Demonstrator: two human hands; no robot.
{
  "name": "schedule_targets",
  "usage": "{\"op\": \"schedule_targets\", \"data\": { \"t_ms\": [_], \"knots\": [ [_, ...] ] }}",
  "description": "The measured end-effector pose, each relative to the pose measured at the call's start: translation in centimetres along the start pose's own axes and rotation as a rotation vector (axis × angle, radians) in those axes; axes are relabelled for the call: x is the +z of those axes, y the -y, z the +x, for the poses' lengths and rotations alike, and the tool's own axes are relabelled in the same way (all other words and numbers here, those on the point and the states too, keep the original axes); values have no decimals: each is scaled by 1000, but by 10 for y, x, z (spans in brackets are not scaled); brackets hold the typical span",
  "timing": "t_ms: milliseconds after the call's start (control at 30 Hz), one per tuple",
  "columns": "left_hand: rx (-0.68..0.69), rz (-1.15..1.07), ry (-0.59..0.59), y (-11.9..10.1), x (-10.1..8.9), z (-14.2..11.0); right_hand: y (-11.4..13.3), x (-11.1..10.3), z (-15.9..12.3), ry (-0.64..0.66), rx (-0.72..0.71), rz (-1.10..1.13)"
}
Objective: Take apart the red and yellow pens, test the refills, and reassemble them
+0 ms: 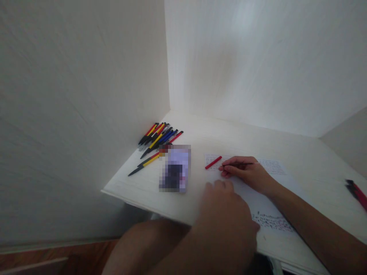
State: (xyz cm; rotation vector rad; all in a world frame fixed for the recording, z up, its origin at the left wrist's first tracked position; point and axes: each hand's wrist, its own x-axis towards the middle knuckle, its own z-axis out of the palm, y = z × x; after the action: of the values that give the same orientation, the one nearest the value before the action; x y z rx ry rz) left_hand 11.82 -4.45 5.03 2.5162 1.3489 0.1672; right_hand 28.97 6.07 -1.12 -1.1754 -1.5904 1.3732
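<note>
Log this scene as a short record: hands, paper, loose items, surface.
Right hand: pinching a thin dark rod above the paper
Left hand: in front of the right, blurred; grip unclear
Paper: handwritten, partly hidden by the hands and right forearm
Red stick: lying by the right hand's fingertips
Pens: piled near the left wall, in mixed colours including red, yellow, black and blue
Pixelated item: between pens and paper, identity hidden
Right edge: red-and-black item, cut off
Surface: white desk
</note>
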Motion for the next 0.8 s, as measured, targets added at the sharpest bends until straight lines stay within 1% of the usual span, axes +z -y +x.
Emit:
{"op": "schedule_targets", "data": {
  "t_ms": [67,100,167,200,300,467,567,667,800],
  "knots": [
    [-78,-82,-112,2,9,-1,1,-1,-1,1,1,-46],
    [-111,-132,-141,5,15,-3,1,-1,-1,0,2,-76],
    [-138,-197,-156,11,29,-7,2,-2,-2,-3,-3,-138],
    [-127,-193,-144,15,35,-9,2,-2,-2,-7,-7,-165],
    [-113,-188,-124,23,46,-12,2,-2,-3,-22,-15,-212],
    [-120,-226,-134,27,46,-12,2,-1,-4,-25,-33,-264],
    [-111,-223,-69,27,42,-10,4,1,-5,-20,-105,-332],
    [-121,-238,0,28,40,-8,6,6,-4,-8,-159,-352],
    [-132,-244,4,28,43,-7,7,11,-3,-11,-116,-347]
  ]
}}
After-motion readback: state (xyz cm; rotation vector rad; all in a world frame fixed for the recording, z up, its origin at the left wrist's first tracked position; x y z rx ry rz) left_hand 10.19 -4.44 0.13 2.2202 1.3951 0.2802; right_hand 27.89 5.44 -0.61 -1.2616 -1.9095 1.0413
